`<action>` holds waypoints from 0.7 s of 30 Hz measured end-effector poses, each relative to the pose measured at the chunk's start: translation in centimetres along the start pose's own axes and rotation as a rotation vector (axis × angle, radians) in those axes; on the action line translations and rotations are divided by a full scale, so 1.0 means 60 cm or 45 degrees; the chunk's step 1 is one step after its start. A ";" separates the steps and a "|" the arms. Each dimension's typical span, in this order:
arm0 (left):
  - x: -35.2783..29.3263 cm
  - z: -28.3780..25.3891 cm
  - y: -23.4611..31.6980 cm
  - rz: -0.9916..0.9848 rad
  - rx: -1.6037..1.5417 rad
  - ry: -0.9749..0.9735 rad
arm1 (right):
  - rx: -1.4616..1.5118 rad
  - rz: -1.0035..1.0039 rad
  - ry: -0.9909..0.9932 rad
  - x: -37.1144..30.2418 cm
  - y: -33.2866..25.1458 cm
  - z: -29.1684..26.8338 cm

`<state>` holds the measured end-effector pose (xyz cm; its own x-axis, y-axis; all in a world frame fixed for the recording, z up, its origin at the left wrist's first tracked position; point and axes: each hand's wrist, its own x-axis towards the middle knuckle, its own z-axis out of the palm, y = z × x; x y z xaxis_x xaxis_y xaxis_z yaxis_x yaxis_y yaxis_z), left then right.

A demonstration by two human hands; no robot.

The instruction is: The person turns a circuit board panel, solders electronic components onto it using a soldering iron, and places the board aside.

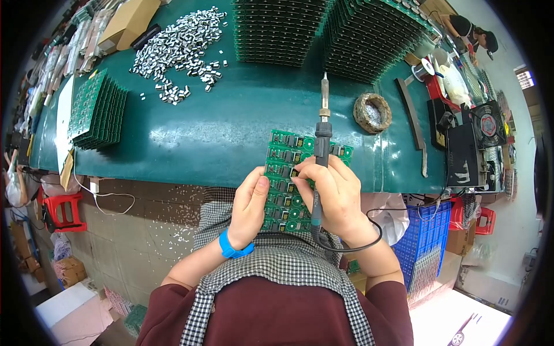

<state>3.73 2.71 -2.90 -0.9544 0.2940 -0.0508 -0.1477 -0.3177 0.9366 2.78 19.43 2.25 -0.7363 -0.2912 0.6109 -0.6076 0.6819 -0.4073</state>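
Note:
A green circuit board panel (281, 155) with rows of small parts is held in front of me, its far part over the table edge. My left hand (248, 205), with a blue wristband, grips the panel's left edge, thumb pressed along the side. In my right hand (339, 193) is a soldering iron (323, 130), its tip pointing away from me and clear of the board. The thumb and fingertips of that hand also touch the middle of the panel; whatever small piece they may pinch is hidden.
Loose small metal parts (184, 49) lie in a pile at the far left of the green table (190, 127). Stacked boards (101, 109) stand left, taller stacks (277, 32) at the back. A round tip-cleaning pot (372, 113), a bar (411, 115) and a fan (489, 124) are on the right.

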 end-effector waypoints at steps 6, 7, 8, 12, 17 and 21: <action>-0.003 -0.002 0.001 -0.007 0.057 -0.010 | 0.001 0.039 -0.005 -0.003 -0.007 0.002; -0.002 0.000 0.000 -0.033 0.014 0.010 | -0.009 0.074 -0.042 -0.002 -0.007 0.001; 0.000 0.000 -0.001 -0.075 -0.036 0.024 | -0.006 0.105 -0.056 -0.001 -0.008 0.000; 0.003 -0.005 0.000 -0.105 -0.122 0.086 | 0.035 0.095 0.064 -0.006 0.002 -0.032; 0.009 -0.013 0.002 -0.053 -0.173 0.155 | -0.154 0.273 0.321 -0.038 0.045 -0.053; 0.010 -0.015 0.002 -0.064 -0.179 0.183 | -0.044 0.437 0.315 -0.087 0.060 -0.035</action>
<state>2.94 2.06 -3.13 -0.9706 0.1842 -0.1549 -0.2215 -0.4317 0.8744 5.02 24.83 -0.98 -0.7977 0.1236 0.5903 -0.3264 0.7346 -0.5949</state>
